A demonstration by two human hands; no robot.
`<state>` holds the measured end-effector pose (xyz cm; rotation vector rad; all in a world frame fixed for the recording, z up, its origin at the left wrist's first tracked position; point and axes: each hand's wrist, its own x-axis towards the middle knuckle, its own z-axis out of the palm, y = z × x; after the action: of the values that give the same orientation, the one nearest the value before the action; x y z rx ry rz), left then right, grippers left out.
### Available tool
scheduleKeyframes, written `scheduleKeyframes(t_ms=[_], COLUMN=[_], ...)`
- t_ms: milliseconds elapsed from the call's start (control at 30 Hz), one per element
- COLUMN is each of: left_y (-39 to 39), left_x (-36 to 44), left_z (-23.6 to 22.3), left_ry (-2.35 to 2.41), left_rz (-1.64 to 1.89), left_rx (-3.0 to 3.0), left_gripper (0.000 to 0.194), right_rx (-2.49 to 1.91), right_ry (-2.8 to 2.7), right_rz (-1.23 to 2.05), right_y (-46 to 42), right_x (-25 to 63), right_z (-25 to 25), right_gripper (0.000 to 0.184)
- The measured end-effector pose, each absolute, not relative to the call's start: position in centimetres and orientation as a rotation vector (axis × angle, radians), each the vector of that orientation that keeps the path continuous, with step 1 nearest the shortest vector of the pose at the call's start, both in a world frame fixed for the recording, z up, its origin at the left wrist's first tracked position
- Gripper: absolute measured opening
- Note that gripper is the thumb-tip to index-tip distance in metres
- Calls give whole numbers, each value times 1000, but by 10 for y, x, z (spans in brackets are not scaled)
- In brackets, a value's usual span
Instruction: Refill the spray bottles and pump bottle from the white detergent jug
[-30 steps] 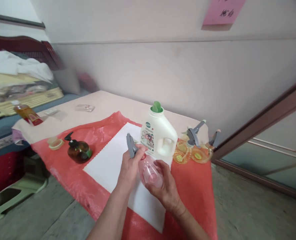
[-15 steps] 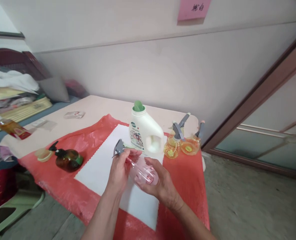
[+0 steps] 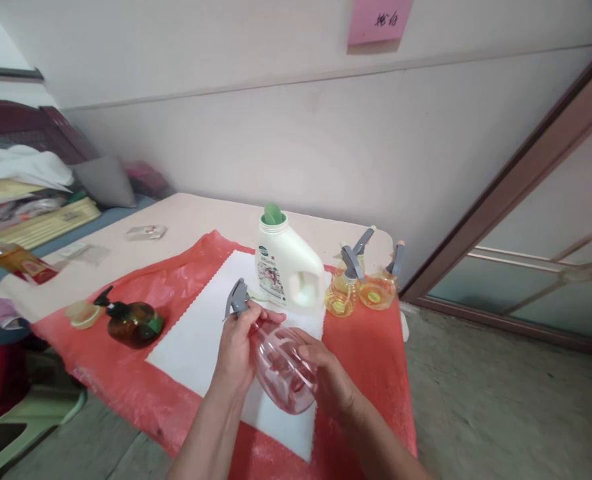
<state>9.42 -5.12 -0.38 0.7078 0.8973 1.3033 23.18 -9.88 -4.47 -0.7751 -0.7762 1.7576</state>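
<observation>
Where white jug [image 3: 291, 267] stands: toward tabletop's [image 3: 196, 212] far edge, contents hidden.
Pink spray bottle [image 3: 285, 373]: clear, tilted, held above near edge; fill unclear.
Yellow-liquid spray bottles [image 3: 343, 303]: far right corner.
Amber pump bottle [image 3: 135, 325]: toward left edge.
Left hand [image 3: 237, 343]: closed round pink neck.
Right hand [image 3: 329, 373]: half-curled, covering body's side.

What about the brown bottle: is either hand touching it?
No, the brown bottle sits on the red sheet; left hand and right hand hold the clear bottle.
</observation>
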Motion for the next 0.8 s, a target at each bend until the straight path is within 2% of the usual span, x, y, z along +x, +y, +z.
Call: scheduleKeyframes(t_ms=[133,267,300,400,500,633,733,800], left_y=[-45,-36,-35,-38,-41,-38,-35,-35], left_x=[89,80,78,78,81,83,82,81], left_z=[-6,-6,-5,-1,1,-3,-3,-2], left_ry=[1054,1143,1134,1079,1076,1130,1155,1149], left_rz=[1435,1569,1565,1488,1490,1612,1611,1573], left_rx=[638,549,546,596,635,530,485,514], left_gripper=[18,18,18,20,19,15,15,17], right_rx=[-795,-766,-772,-805,-818,-800,-832,-871], right_ry=[-640,-728,-724,-596,-456,-527,-621,-615], right_rz=[1716,1563,1580,1806,2002,1776,1635,1713], right_y=[-98,-98,-98,-98,-98,-101,-101,-100], right_x=[223,213,212,209,210,213,213,212], right_z=[-52,-58,-59,-62,-64,-62,-64,-67], right_gripper=[53,86,88,69,82,69,96,87])
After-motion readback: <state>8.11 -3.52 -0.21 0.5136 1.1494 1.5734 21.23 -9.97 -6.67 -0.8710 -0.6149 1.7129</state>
